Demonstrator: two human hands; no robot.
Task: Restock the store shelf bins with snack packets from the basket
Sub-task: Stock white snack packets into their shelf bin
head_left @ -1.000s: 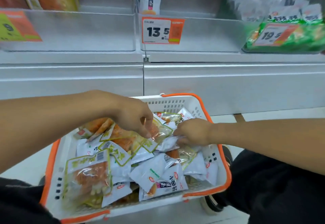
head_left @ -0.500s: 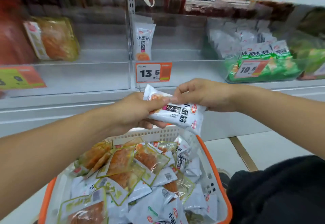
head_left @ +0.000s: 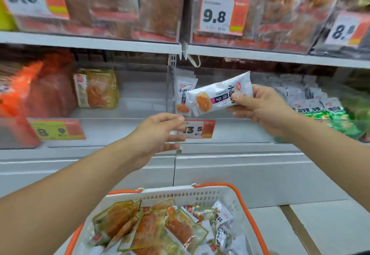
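My right hand (head_left: 262, 108) grips a white snack packet (head_left: 216, 96) by its right end and holds it tilted in front of the clear shelf bin (head_left: 230, 132) marked 13.5. One matching white packet (head_left: 183, 96) stands inside that bin at its left side. My left hand (head_left: 158, 132) hovers below and to the left of the held packet, fingers relaxed, holding nothing, partly covering the price tag (head_left: 200, 129). The white basket (head_left: 180, 194) with orange rim sits below, full of several white and yellow-orange packets (head_left: 152, 230).
To the left, a clear bin holds a yellow-orange packet (head_left: 98, 88). To the right, a bin holds green and white packets (head_left: 328, 112). The upper shelf (head_left: 90, 41) carries red-brown bags with 9.8 and 8.8 price tags. Grey floor tiles lie at lower right.
Both hands rose from the basket with one white packet. My left hand let go of it; my right hand now carries it alone up to the 13.5 bin. The view tilted upward.
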